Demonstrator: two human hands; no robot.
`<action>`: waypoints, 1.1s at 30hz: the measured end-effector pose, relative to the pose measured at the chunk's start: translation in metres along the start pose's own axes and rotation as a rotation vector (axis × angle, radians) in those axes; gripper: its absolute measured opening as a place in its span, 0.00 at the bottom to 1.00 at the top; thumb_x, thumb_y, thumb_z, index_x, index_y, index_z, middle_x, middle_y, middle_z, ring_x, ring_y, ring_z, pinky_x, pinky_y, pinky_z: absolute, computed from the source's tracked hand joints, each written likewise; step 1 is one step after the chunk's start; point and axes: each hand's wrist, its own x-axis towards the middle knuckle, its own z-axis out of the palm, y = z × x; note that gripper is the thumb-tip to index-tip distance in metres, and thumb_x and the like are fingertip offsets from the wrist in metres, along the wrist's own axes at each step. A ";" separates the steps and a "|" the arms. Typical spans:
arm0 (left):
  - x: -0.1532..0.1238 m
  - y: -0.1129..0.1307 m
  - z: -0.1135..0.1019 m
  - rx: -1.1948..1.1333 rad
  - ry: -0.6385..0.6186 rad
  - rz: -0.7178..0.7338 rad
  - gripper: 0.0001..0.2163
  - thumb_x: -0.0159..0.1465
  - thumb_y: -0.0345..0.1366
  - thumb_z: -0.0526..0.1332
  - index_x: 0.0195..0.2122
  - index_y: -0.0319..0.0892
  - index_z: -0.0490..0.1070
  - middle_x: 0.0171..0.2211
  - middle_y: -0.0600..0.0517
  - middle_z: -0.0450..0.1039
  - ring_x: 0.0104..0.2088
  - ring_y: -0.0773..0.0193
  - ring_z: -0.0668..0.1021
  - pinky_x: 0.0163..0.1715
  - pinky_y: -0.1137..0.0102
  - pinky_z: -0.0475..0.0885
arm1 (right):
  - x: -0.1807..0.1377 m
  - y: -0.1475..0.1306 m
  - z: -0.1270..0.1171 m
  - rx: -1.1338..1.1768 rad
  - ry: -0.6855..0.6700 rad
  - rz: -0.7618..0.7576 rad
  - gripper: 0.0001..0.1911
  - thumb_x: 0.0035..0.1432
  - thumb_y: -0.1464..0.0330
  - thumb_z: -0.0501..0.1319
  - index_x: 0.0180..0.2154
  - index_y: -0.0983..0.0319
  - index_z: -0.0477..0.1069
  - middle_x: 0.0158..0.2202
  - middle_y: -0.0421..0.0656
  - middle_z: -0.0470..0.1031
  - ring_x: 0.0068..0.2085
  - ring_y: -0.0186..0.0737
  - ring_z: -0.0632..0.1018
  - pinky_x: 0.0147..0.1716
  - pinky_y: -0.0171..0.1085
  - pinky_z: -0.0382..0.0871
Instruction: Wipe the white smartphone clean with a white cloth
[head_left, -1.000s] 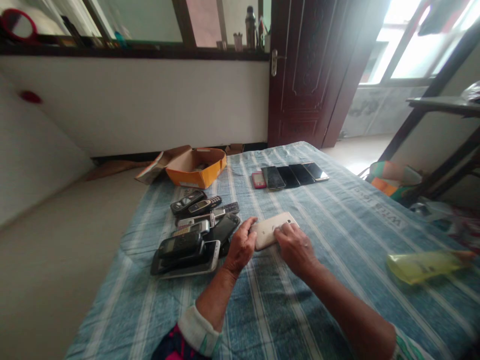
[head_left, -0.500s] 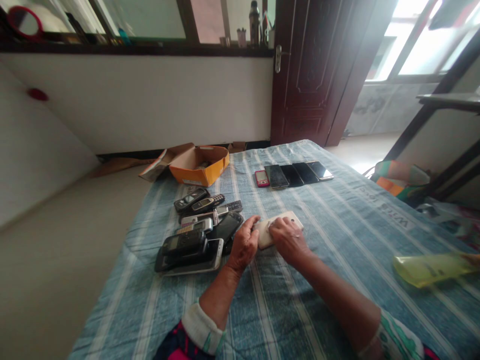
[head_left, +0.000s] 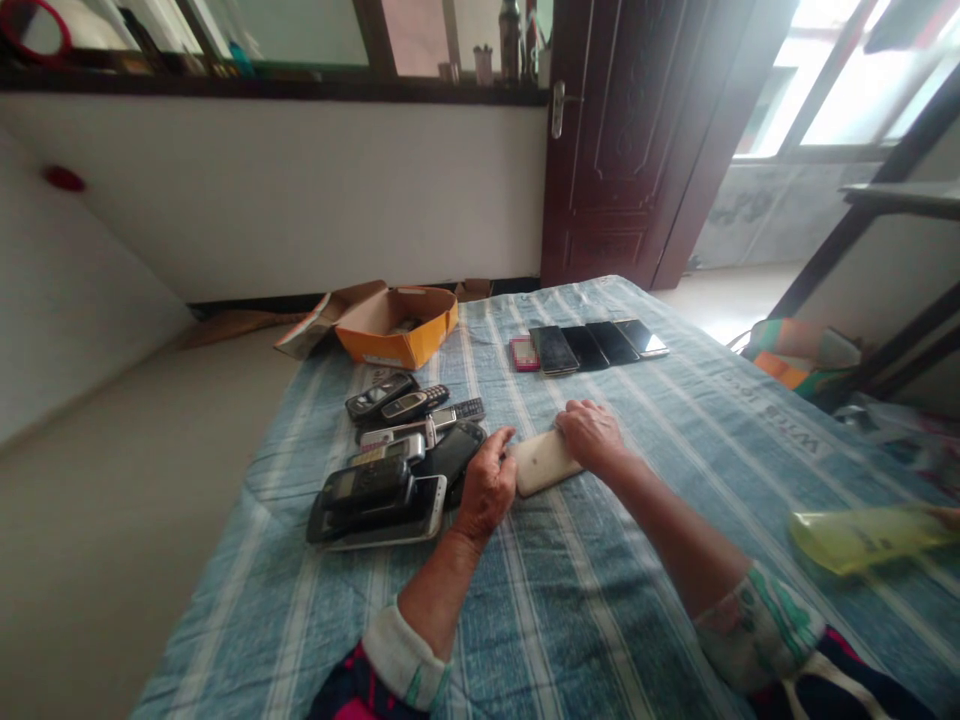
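A pale gold smartphone (head_left: 546, 464) is face down just over the striped bedsheet, its back towards me. My left hand (head_left: 489, 485) grips its left end between thumb and fingers. Over the phone's far right end lies my right hand (head_left: 592, 435), its fingers curled down; whatever they may hold is hidden. Left of my left hand is a pile of old mobile phones: a black slider-style phone (head_left: 367, 484) lies on a white-edged smartphone (head_left: 427, 515), and a dark smartphone (head_left: 454, 450) reaches close to my fingers.
An open orange cardboard box (head_left: 397, 345) stands at the bed's far left edge. Several dark smartphones (head_left: 555, 350) lie in a row beside a small pink phone (head_left: 525, 353). To the right is a yellow translucent plastic item (head_left: 855, 540) on the striped bedsheet (head_left: 675, 500).
My right hand has slid across the phone's back from its middle to the far right end. My left hand keeps its grip at the left end. The view has shifted slightly.
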 end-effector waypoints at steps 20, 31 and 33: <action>-0.001 0.012 0.000 -0.064 0.020 0.000 0.18 0.58 0.29 0.54 0.50 0.39 0.68 0.50 0.44 0.73 0.52 0.54 0.75 0.55 0.59 0.69 | 0.013 -0.045 -0.023 -0.011 -0.053 -0.235 0.15 0.64 0.72 0.50 0.44 0.65 0.75 0.43 0.54 0.76 0.46 0.51 0.75 0.41 0.44 0.67; 0.000 0.006 0.003 -0.031 0.034 0.012 0.18 0.57 0.28 0.55 0.49 0.38 0.69 0.51 0.43 0.73 0.53 0.54 0.74 0.55 0.57 0.69 | -0.011 -0.030 -0.015 -0.013 -0.046 -0.193 0.16 0.63 0.74 0.50 0.40 0.65 0.76 0.41 0.54 0.73 0.44 0.49 0.73 0.39 0.42 0.65; 0.000 0.006 0.003 -0.030 0.033 0.008 0.19 0.57 0.28 0.54 0.50 0.37 0.68 0.51 0.43 0.73 0.53 0.54 0.74 0.56 0.58 0.68 | -0.025 -0.030 -0.009 0.013 -0.017 -0.254 0.15 0.64 0.72 0.50 0.39 0.63 0.76 0.40 0.51 0.73 0.43 0.47 0.72 0.38 0.41 0.63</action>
